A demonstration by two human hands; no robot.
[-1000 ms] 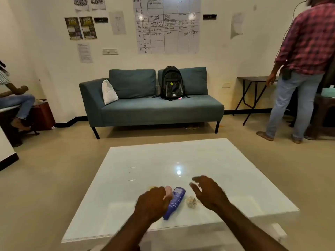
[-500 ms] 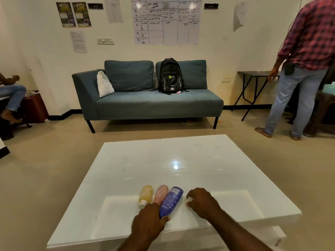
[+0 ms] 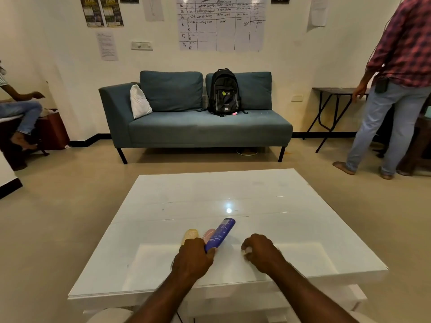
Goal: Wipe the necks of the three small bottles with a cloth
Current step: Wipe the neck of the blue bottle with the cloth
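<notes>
Three small bottles lie near the front of the white table: a yellow bottle, a pink bottle and a blue bottle. My left hand grips the near end of the blue bottle, whose far end tilts up and to the right. It hides the near ends of the yellow and pink bottles. My right hand is closed on a small whitish cloth, of which only a bit shows between the fingers, to the right of the bottles.
A blue sofa with a black backpack and a white pillow stands behind the table. A person in a plaid shirt stands at the right by a folding table. Another person sits at the far left.
My left hand has closed on the blue bottle and raised its far end. My right hand, open above the cloth a second ago, has closed on it. The camera has tilted down.
</notes>
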